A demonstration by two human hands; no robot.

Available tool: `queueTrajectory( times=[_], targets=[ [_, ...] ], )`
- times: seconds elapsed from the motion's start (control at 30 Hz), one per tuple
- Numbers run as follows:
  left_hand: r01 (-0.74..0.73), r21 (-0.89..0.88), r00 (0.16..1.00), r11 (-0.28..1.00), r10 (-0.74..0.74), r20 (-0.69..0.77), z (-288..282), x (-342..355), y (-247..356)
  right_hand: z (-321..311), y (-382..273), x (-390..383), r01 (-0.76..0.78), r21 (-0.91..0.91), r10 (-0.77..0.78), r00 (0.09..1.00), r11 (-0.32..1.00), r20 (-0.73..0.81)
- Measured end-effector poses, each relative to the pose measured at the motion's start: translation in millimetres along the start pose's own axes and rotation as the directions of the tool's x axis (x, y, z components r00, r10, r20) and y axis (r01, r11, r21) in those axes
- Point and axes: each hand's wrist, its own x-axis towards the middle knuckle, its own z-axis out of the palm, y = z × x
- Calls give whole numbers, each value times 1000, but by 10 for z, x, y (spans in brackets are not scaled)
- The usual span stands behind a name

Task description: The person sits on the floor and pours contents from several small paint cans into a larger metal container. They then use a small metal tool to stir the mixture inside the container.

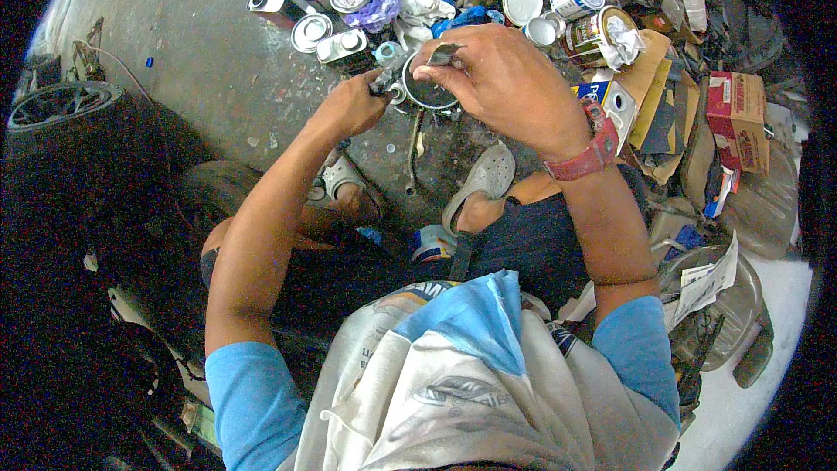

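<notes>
Both hands grip a small round can [429, 92]: left hand [353, 105] steadying, right hand [501, 78] pinching its rim above the floor [200, 44].

Round dark can [429, 94] half hidden under the right hand [506, 78]; small tool [384, 78] in the left hand [353, 105] unidentifiable.

The person wears a light-blue short-sleeved shirt [253, 401] under a stained pale-grey cloth apron [453, 401] with a blue patch at the chest. A chunky red wristwatch [588, 155] sits on the right wrist, and worn grey slip-on clogs [484, 176] cover the feet, with dark trousers [523, 240] above.
</notes>
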Motion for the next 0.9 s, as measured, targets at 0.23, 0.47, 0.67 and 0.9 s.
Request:
queueTrajectory(
  times=[0.23,0.47,0.67,0.9],
  targets=[
    [24,47,1000,999,-23,-4,-16,2,13,10,23,-19,18,7,-18,1000,1000,5],
    [27,14,1000,1000,-27,7,-7,15,-18,-18,4,27,-5,-11,5,1000,1000,20],
    [0,29,1000,1000,0,-13,-2,36,-30,-15,-17,40,4,-20,-4,1000,1000,-13],
    [30,27,999,999,-29,-20,-20,6,15,16,19,47,12,-4,-12,1000,1000,-13]
  ],
)
